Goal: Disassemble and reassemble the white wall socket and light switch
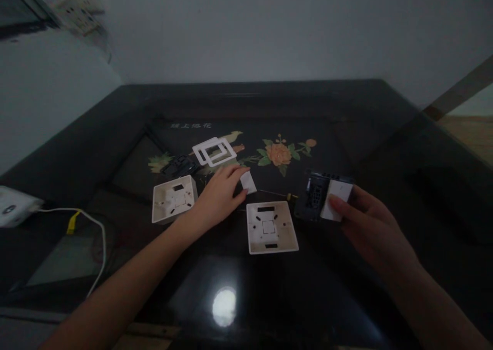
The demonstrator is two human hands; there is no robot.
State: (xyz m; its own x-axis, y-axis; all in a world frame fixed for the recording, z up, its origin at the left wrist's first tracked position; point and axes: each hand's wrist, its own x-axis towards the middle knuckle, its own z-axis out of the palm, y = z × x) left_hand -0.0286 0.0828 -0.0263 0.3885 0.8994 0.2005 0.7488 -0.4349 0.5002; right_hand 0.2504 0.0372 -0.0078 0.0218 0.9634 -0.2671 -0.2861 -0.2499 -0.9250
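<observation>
My left hand (221,193) reaches over the middle of the dark table, its thumb and fingers closed on a small white switch piece (248,182). On the right, my right hand (364,219) grips a black switch module (314,198), thumb pressed on the white rocker (336,200) that covers its right half. Between the hands lies a square white wall box (271,228), open side up. A second white box (173,200) sits beside my left wrist. Behind the left hand are overlapping white frames (215,151) and a black module (179,166).
A screwdriver (290,197) with a yellowish end lies behind the nearer box. At the far left are a white device (15,206) and its white cable (100,226) with a yellow tag. The glossy table (246,95) meets a wall at the back.
</observation>
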